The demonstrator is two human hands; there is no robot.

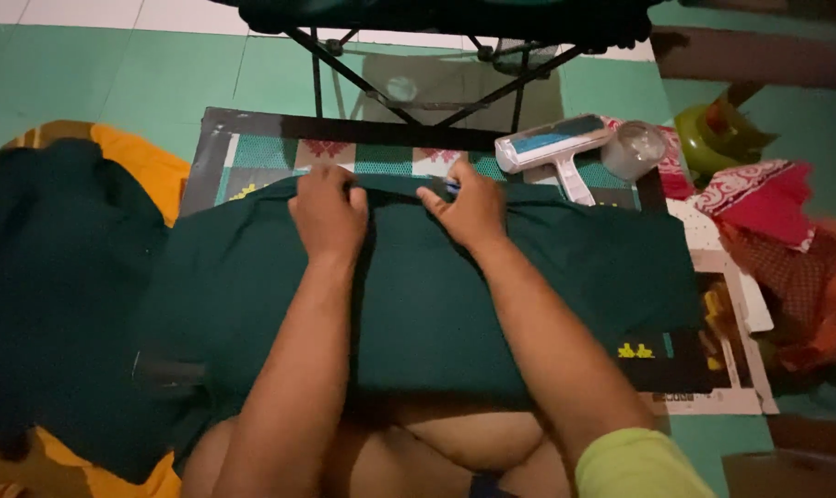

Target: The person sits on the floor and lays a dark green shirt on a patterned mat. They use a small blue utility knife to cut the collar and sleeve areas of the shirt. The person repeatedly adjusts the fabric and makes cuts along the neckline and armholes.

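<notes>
Fingers (pixel 355 195) of two hands on one dark green cloth (pixel 418 304), one lint roller (pixel 552 148) nearby.

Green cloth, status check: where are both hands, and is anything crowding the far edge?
Left hand and right hand pinch the dark green cloth at its far edge. Cloth spread flat on the low table. Lint roller lies just past the right hand.

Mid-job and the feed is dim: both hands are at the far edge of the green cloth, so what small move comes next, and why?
Probably pull the far edge toward the body. Both the left hand and right hand pinch the green cloth along that edge, side by side, and the cloth lies spread flat over the board.
</notes>
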